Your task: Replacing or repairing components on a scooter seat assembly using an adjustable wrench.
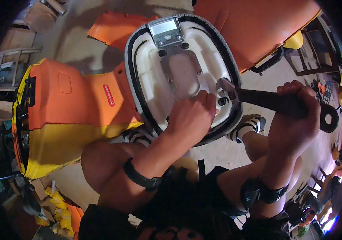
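A padded seat (144, 86) lies with its white underside facing up in front of me. It has a dark rim and a metal hinge (166, 32) at its far end. My right hand (293, 116) is wrapped round the dark handle of an adjustable wrench (255, 97). The wrench's jaws rest at a small black rubber bumper (222, 101) on the seat's right side. My left hand (193, 116) is closed over the near part of the underside, knuckles up. What its fingers hold, if anything, is hidden beneath them.
An orange and yellow plastic body panel (75, 96) stands at the left, close to the seat. Another large orange panel (259, 30) fills the far right, and an orange piece (119, 30) lies behind the seat. A wooden frame (313, 52) and clutter line the right side.
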### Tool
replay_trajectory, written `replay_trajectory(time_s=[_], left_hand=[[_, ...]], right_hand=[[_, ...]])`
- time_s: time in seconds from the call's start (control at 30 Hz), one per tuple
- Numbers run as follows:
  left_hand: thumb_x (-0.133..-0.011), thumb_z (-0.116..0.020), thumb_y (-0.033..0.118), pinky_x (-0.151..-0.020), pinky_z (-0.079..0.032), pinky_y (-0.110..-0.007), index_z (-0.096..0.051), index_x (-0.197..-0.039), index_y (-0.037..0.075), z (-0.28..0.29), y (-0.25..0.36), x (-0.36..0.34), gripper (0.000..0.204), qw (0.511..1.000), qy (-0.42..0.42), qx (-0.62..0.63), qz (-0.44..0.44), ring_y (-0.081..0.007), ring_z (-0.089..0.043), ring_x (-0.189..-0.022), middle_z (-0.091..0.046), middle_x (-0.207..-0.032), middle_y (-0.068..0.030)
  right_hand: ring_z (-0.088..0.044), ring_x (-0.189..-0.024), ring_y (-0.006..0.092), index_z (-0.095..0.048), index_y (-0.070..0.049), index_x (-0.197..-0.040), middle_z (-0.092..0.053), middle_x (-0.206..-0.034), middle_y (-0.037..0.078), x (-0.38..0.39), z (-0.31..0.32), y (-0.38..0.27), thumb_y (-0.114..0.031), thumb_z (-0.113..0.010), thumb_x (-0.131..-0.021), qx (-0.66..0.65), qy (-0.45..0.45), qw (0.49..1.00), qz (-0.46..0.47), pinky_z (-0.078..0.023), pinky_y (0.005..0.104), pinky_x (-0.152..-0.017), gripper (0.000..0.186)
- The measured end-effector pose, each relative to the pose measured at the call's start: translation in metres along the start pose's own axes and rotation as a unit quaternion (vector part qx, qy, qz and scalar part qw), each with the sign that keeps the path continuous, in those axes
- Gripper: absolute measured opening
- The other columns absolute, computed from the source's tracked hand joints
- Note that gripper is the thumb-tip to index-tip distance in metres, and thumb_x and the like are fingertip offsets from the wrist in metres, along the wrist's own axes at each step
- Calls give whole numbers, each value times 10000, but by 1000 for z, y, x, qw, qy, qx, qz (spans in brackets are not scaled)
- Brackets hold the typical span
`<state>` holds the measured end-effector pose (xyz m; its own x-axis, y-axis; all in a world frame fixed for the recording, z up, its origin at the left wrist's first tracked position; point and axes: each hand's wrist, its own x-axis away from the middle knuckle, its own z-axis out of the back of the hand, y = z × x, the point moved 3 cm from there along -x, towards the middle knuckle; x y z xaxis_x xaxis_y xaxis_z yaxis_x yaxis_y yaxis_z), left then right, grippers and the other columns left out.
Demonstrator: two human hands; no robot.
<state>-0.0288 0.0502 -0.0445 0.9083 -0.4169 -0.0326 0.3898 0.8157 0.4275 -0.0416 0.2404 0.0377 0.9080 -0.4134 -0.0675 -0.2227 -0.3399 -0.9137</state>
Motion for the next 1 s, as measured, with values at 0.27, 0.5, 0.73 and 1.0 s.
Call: replay_trajectory(time_s=[0.27,0.5,0.73,1.0], left_hand=[[-896,-645,142,-617,-521,-430,-554,-939,2,8,-10,-11,173,962,87,233,114,-357,-676,-707,-666,-818,-180],[-885,-665,152,-646,-471,-296,-599,-821,-17,9,-43,-10,193,857,90,432,265,-145,-582,-677,-637,-723,-89],[-862,-648,153,-735,-537,-462,-614,-944,-4,26,-51,-20,180,972,-12,4,235,-390,-679,-836,-689,-891,-204],[-864,-566,51,-771,-575,-478,-626,-1011,10,20,-70,-14,164,974,-30,-94,205,-406,-686,-892,-637,-1070,-230]], right_hand=[[-552,-874,241,-553,-14,-874,-589,-886,138,-2,2,-2,-109,-517,-879,3,14,1000,-10,-422,360,-864,102],[-555,-840,242,-544,-8,-863,-582,-877,146,1,-2,2,-92,-542,-850,-14,35,999,-17,-434,356,-840,86],[-560,-828,233,-546,5,-842,-582,-866,144,1,3,3,-73,-551,-842,-36,50,998,-24,-446,353,-821,79],[-567,-826,224,-551,0,-841,-583,-865,136,1,3,0,-70,-548,-837,-30,63,997,-42,-446,345,-819,70]])
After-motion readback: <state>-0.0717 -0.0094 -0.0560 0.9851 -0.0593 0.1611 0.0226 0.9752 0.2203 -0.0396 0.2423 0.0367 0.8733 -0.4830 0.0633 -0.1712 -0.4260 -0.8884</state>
